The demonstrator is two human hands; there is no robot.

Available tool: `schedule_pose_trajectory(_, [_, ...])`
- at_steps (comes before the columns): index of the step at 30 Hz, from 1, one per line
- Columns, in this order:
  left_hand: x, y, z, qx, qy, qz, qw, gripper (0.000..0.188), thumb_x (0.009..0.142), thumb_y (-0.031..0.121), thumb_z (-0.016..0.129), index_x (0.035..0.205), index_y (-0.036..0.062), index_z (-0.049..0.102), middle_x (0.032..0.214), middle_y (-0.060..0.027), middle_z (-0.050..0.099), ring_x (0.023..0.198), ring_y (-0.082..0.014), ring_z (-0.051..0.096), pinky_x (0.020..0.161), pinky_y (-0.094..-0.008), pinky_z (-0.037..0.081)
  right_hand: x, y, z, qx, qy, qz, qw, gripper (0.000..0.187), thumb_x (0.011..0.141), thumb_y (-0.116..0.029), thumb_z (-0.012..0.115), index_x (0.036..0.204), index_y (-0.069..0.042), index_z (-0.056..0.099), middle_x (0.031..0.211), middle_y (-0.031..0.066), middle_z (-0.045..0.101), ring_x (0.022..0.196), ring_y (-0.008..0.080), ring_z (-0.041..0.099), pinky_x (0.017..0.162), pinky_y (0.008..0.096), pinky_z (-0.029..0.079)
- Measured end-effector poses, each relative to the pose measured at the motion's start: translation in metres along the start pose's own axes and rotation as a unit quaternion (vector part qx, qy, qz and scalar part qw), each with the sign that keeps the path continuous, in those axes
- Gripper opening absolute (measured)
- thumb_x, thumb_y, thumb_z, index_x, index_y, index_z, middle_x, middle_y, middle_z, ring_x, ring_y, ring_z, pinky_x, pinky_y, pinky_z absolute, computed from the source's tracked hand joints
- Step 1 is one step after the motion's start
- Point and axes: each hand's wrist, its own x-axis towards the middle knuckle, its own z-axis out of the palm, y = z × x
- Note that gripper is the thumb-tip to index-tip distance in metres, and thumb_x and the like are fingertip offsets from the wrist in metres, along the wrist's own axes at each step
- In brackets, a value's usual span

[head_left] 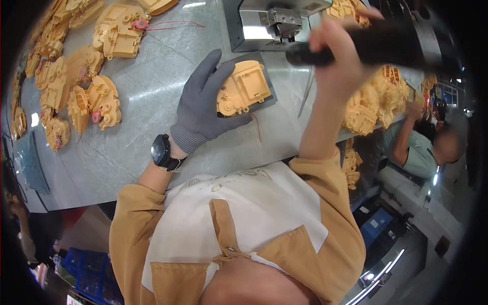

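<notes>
My left hand (203, 99), in a grey knitted glove, grips a yellow plastic housing (246, 86) by its left side, thumb along the near edge and fingers at the far edge. The housing lies on a dark flat plate (269, 99) on the table, its rectangular recess facing up. A thin red wire (258, 127) sticks out on its near side. Raised to the right, my bare right hand (338, 51) is closed around a thick black cylindrical tool (391, 43). Motion smears that hand, and the tool's exact kind cannot be made out.
A grey machine with a metal block (282, 23) stands beyond the housing. Several similar yellow housings (119, 30) cover the table's left side. More yellow parts (378, 101) are heaped at right. Another person (419, 147) is at far right, and blue crates (91, 274) stand lower left.
</notes>
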Motion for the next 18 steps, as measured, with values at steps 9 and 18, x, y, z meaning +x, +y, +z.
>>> schedule_pose_trajectory(9, [-0.001, -0.006, -0.001, 0.000, -0.029, -0.005, 1.000, 0.087, 0.052, 0.035, 0.083, 0.126, 0.0120, 0.044, 0.132, -0.0215, 0.036, 0.115, -0.0365, 0.045, 0.093, -0.0403, 0.042, -0.057, -0.031, 0.005, 0.124, -0.012, 0.021, 0.992, 0.050, 0.074, 0.000, 0.054, 0.113, 0.000, 0.023, 0.057, 0.0067, 0.049, 0.047, 0.0154, 0.049, 0.051, 0.0298, 0.044])
schedule_pose_trajectory(18, [-0.002, -0.005, -0.003, 0.020, -0.021, 0.006, 1.000, 0.084, 0.054, 0.039, 0.081, 0.125, 0.0137, 0.045, 0.129, -0.0189, 0.039, 0.107, -0.0325, 0.048, 0.089, -0.0401, 0.043, -0.064, -0.018, -0.001, 0.149, -0.049, -0.045, 0.987, 0.052, 0.075, 0.004, 0.052, 0.119, -0.005, 0.025, 0.059, 0.0073, 0.048, 0.046, 0.0162, 0.046, 0.048, 0.0326, 0.043])
